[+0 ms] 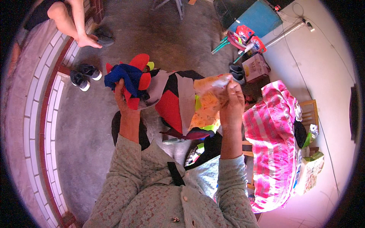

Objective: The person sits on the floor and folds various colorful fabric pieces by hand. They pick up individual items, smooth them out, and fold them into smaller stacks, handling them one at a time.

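Note:
My left hand [128,100] is closed around a bunch of cloth, with a blue fabric piece [128,77] on top and red pieces with rounded ends [140,60] sticking out. From there a strip of joined patches in grey, red and black, with a red patch [170,108] in its middle, stretches across to the right. At the strip's right end, my right hand [232,100] pinches the upper edge of an orange patterned cloth piece [207,102]. Bright yellow-green and dark purple cloth shows below the strip. My left fingertips are partly hidden by the bunch.
On my right, a pink plaid cloth bundle [272,148] lies over a wooden chair [310,114]. Dark shoes [85,76] stand at left, near a tiled step. Another person's bare foot [88,41] is at upper left. Red packs [258,45] and a carton [256,67] stand by the wall.

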{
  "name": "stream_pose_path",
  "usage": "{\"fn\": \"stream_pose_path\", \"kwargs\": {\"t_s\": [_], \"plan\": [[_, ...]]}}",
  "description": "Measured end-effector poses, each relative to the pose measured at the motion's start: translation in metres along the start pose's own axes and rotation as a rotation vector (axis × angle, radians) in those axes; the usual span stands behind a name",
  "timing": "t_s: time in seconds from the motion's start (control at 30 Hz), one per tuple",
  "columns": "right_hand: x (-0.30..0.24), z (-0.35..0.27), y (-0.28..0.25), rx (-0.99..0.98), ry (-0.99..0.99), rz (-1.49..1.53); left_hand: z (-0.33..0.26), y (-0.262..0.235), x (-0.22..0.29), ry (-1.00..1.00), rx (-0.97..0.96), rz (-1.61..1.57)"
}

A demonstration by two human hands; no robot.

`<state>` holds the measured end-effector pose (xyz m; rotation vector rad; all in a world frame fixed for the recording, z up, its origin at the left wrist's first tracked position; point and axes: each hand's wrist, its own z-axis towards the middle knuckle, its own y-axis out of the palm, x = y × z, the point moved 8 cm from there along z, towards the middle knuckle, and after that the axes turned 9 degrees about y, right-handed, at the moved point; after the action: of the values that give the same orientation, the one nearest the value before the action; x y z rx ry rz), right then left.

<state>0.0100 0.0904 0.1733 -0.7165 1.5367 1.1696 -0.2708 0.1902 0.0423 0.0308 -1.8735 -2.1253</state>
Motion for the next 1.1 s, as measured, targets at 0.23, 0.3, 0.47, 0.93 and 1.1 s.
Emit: {"fn": "stream_pose_path", "kwargs": {"t_s": [0.23, 0.3, 0.47, 0.93, 1.1], "plan": [[0.068, -0.020, 0.044, -0.129, -0.058, -0.571, 0.004, 0.008, 0.000, -0.036, -0.078, -0.083], [0.085, -0.023, 0.031, -0.090, -0.059, -0.540, 0.005, -0.003, 0.004, -0.039, -0.042, -0.109], [0.075, -0.036, -0.055, -0.081, -0.065, -0.794, -0.002, 0.012, 0.009, 0.058, -0.008, 0.042], [0.114, -0.098, -0.027, -0.231, -0.438, -1.521, -0.003, 0.005, -0.004, 0.030, -0.024, 0.054], [0.116, -0.099, -0.035, -0.187, -0.468, -1.496, -0.004, -0.002, -0.009, -0.010, 0.040, 0.095]]}}
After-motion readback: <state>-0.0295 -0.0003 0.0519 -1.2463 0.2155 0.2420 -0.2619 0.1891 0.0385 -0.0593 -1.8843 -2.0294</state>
